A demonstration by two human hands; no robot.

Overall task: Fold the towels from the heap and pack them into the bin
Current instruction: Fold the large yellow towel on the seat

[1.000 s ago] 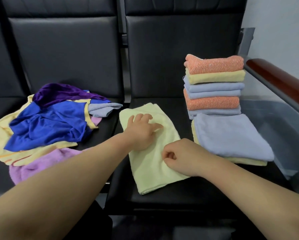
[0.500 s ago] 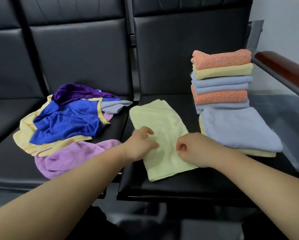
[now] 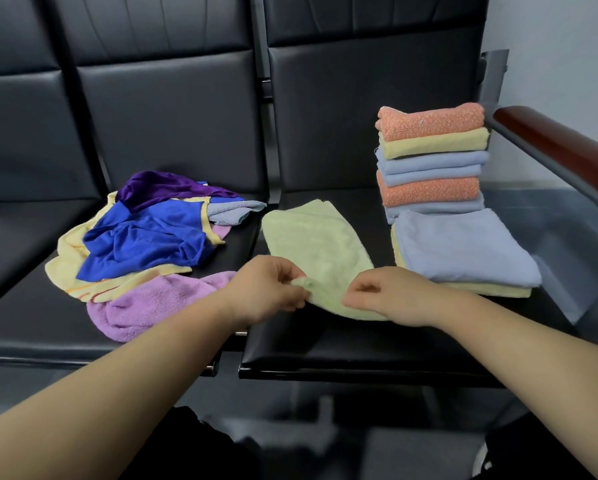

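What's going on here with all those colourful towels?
A person is folding towels on a row of black seats. The left hand and the right hand both pinch the near edge of a pale green towel lying on the right-hand seat. A jumbled heap of unfolded towels waits on the seat to its left. To its right stand a tall stack of folded towels and, in front, a low folded pile with a light blue towel on top.

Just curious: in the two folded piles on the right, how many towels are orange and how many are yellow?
Orange towels: 2
Yellow towels: 2
Total: 4
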